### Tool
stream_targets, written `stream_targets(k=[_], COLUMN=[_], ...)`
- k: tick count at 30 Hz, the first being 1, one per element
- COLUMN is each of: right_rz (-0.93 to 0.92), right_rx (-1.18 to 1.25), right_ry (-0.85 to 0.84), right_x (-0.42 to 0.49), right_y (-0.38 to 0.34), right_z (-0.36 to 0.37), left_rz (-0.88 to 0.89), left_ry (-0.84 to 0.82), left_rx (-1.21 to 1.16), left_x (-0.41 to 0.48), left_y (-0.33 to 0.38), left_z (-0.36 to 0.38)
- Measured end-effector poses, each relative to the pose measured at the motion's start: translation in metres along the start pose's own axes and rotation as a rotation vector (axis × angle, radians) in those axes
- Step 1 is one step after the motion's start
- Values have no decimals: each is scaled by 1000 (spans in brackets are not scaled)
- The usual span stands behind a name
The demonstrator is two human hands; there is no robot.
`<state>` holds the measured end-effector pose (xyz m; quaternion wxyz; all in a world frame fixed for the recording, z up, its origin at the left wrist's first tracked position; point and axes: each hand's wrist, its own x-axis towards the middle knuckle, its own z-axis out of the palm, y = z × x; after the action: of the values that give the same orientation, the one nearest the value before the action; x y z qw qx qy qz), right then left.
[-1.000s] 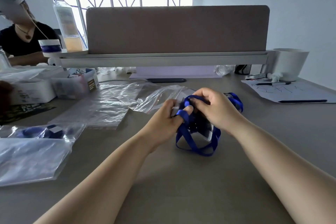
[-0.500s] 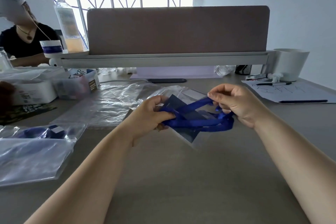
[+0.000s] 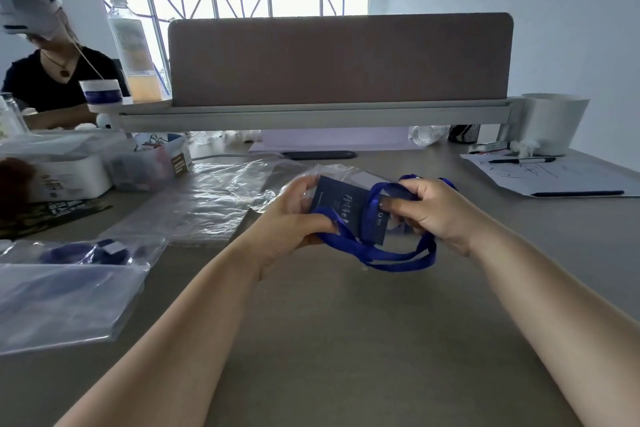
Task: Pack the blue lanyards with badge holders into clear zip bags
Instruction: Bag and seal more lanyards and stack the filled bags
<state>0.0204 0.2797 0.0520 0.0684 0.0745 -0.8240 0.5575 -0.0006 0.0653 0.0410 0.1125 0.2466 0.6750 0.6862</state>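
Looking forward and down from the head camera, the view takes in both forearms reaching over a grey table [image 3: 329, 340]. The left hand [image 3: 289, 217] has its fingers curled round the left edge of the badge holder [image 3: 346, 211], a clear sleeve with a dark blue card inside; its thumb lies over a strand of the blue lanyard [image 3: 384, 255]. The right hand [image 3: 438, 211] grips the lanyard's bunched loops at the right side of the holder, with its fingers bent round the strap. Holder and lanyard are held between the two hands just above the table, and loose loops hang below them toward the tabletop.

A flat pile of clear zip bags [image 3: 204, 204] lies on the table just behind and left of the left hand. Near the left edge, a packed bag [image 3: 83, 251] with a blue lanyard inside rests beside further clear bags [image 3: 59, 305].

On the far side stand a brown partition [image 3: 339, 59] and a bottle [image 3: 133, 52] on its shelf, with a second person [image 3: 52, 76] seated beyond. To the right lies a sheet of paper [image 3: 561, 177] bearing a black pen [image 3: 523, 160], near a white pot [image 3: 554, 123].
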Motion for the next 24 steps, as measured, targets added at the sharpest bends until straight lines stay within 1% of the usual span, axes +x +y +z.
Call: stream_targets(k=[2, 4, 5, 6, 7, 11, 13, 15, 18, 21, 24], right_rz=[9, 38, 52, 52, 45, -5, -38, -68, -91, -103, -84], right_rx=[30, 76, 87, 85, 64, -93, -118, -98, -106, -83, -19], right_ry=[19, 31, 37, 43, 48, 69, 118, 154, 164, 134, 21], right_x=[-1, -1, -1, 0, 0, 4, 7, 9, 10, 10, 6], right_y=[-1, -2, -2, -2, -2, -1, 1, 2, 3, 4, 0], right_z=[-1, -2, -2, -2, -2, 5, 10, 14, 16, 14, 4], left_rz=[-25, -78, -109, -129, -141, -151, -127, -95, -60, -39, -37], left_ry=[-99, -198, -206, -176, -115, 176, 264, 319, 365, 375, 294], left_rx=[-109, -298, -372, -388, -341, 92, 257, 372, 442, 425, 376], left_x=[-1, -1, 0, 0, 1, 5, 6, 8, 10, 9, 7], left_y=[2, 4, 6, 6, 6, -3, -9, -14, -19, -16, -8], left_z=[-1, -5, -6, -6, -4, 10, 16, 19, 21, 19, 13])
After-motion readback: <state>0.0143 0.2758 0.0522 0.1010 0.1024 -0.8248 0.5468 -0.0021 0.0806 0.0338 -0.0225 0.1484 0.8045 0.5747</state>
